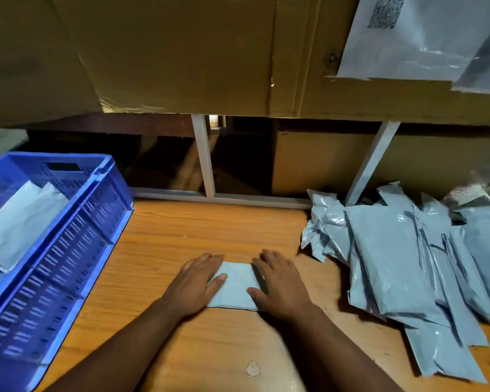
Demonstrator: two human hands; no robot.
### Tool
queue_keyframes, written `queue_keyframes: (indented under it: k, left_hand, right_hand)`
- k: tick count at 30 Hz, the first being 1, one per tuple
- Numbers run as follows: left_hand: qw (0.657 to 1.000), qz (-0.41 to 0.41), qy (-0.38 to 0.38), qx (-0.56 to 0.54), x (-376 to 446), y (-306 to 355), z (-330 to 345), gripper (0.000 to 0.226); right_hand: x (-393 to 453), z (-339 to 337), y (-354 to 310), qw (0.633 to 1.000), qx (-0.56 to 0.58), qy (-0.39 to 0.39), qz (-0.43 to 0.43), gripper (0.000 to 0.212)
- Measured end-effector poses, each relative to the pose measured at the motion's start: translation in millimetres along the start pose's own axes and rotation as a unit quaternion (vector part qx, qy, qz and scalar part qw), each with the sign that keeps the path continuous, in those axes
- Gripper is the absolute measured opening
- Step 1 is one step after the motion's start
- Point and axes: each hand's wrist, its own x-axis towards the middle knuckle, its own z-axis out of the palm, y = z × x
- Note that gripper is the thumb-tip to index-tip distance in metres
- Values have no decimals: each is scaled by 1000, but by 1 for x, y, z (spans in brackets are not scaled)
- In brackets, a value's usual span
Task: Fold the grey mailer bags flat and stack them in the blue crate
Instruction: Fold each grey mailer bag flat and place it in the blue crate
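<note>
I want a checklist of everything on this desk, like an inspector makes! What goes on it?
Surface: wooden table, with a small pale spot near the front edge.
Job's things: one folded mailer bag lies flat mid-table; a pile of unfolded mailer bags sits to the right; the blue crate stands to the left with folded bags inside.
Clutter: nothing seen beyond the bags.
Hands: left hand and right hand press flat on the folded bag's two ends, fingers straight.
Cables: nothing seen.
Surroundings: cardboard boxes above on a white metal rack; more grey bags upper right.
</note>
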Motion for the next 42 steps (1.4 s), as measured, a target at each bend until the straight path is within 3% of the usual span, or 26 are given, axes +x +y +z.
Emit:
queue_keyframes:
  k: [4,8,10,14,17,21,26,29,33,36,39,42]
  left_hand:
    - [997,-41,-53,-23,8,13,-14,77]
    - [994,-54,-46,-78,11,16,-40,39]
    - [989,-61,-53,-121,7,11,-57,22]
    - [967,-59,-93,-229,-14,0,-87,18]
    - [972,-44,-49,-226,-34,-9,-111,36]
    - [985,11,76,-156,-61,-32,-158,33]
    - [958,25,238,-156,-92,-79,-228,27]
    - [944,7,286,-164,-110,-120,-255,22]
    - [933,-30,321,-157,-135,-178,-262,13]
    - [912,-78,360,-183,-152,-217,-260,23]
    - [897,-156,370,-186,-167,-257,-248,17]
    - [894,-203,353,-186,-179,-283,-239,11]
  right_hand:
    - [8,-15,-13,999,13,-31,-8,68]
    - [4,-25,-21,999,32,-7,-28,72]
    - [2,-32,-32,998,58,1,-38,63]
    - [4,-50,-57,993,68,36,-92,33]
    - [11,-68,-78,986,86,74,-124,27]
    - [29,-96,-124,973,73,151,-160,29]
    - [61,-132,-209,922,58,325,-202,32]
    - [90,-140,-267,907,72,357,-213,30]
    - [130,-128,-333,901,72,355,-240,31]
    - [154,-110,-383,894,145,336,-258,43]
    - [167,-96,-437,906,325,197,-185,59]
    - [182,-85,-489,893,449,-6,-15,77]
